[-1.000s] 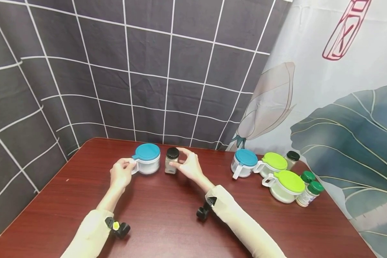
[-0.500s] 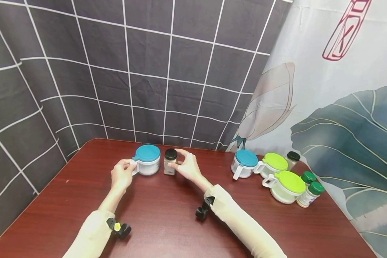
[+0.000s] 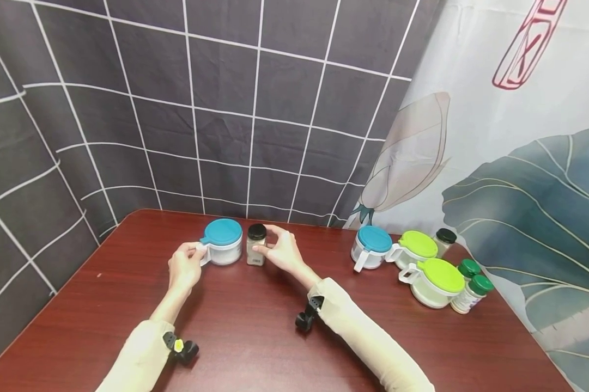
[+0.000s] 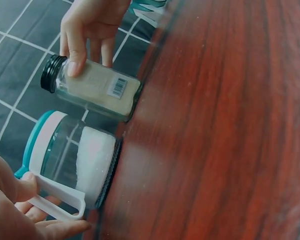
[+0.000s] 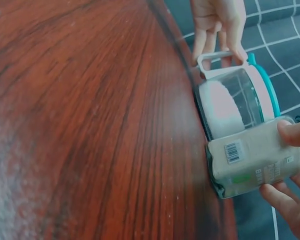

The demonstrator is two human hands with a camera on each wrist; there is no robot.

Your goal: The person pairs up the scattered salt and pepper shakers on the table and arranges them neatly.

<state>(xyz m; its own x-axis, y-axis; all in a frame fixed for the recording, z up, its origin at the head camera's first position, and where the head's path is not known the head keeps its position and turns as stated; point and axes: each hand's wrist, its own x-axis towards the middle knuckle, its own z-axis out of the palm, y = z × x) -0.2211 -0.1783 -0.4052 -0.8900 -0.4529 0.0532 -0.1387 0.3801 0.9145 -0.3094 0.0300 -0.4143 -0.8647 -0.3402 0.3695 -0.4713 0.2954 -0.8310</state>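
Note:
A clear seasoning jar (image 3: 224,247) with a blue lid and white handle stands upright near the table's back edge; white grains partly fill it in the left wrist view. My left hand (image 3: 185,267) grips its white handle (image 4: 60,197). Just to its right is a black-capped spice bottle (image 3: 256,249) of pale powder, a barcode on its side. My right hand (image 3: 285,251) holds that bottle from the right, thumb on the front and fingers behind. The bottle's base (image 5: 216,172) is at the tabletop, close beside the jar.
On the right of the red-brown table (image 3: 255,337) stand another blue-lidded jar (image 3: 371,249), two green-lidded jars (image 3: 437,283), a black-capped bottle (image 3: 443,243) and two green-capped bottles (image 3: 471,294). A dark gridded cloth (image 3: 225,109) hangs right behind the table's back edge.
My right hand has shifted the spice bottle slightly left, toward the blue-lidded jar. My left hand stays on the jar's handle.

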